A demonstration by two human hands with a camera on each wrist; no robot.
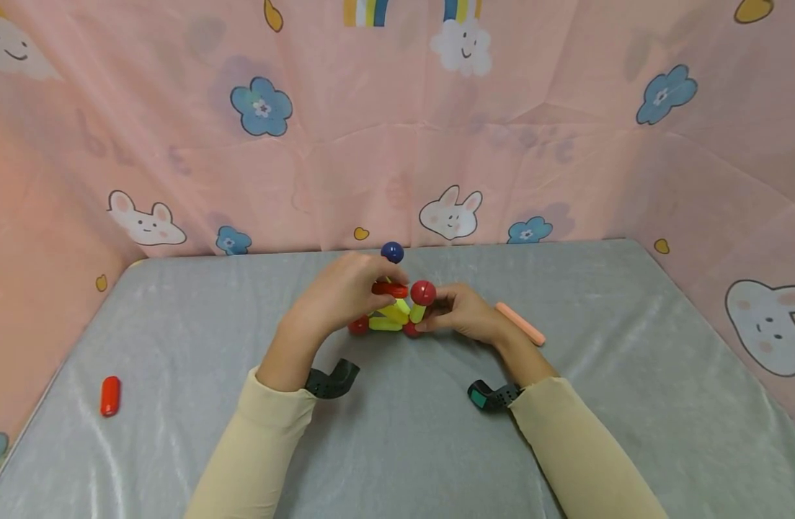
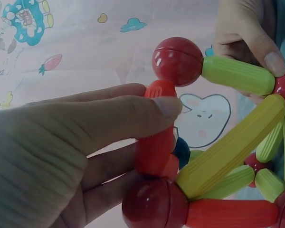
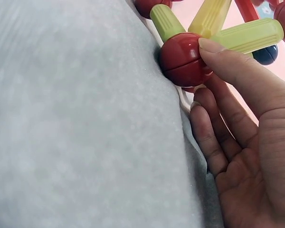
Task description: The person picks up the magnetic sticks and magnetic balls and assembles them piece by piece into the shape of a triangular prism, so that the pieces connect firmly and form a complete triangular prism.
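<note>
A construction of red balls and coloured rods stands on the grey cloth, a blue ball (image 1: 392, 251) at its top rear. My left hand (image 1: 341, 292) grips a red rod (image 2: 154, 137) between thumb and fingers. In the left wrist view the rod's upper end meets a red ball (image 2: 177, 61), from which a light-green rod (image 2: 238, 75) runs toward my right hand. A thick yellow rod (image 2: 232, 147) slants across the frame. My right hand (image 1: 471, 314) pinches a red ball (image 3: 181, 59) low on the construction, thumb on its upper side; in the right wrist view, light-green and yellow rods fan out from it.
A loose red rod (image 1: 110, 396) lies far left on the grey-covered table (image 1: 397, 447). Beside my right wrist lies a longer salmon-orange rod (image 1: 520, 323). A pink patterned curtain (image 1: 352, 166) hangs along the table's back edge.
</note>
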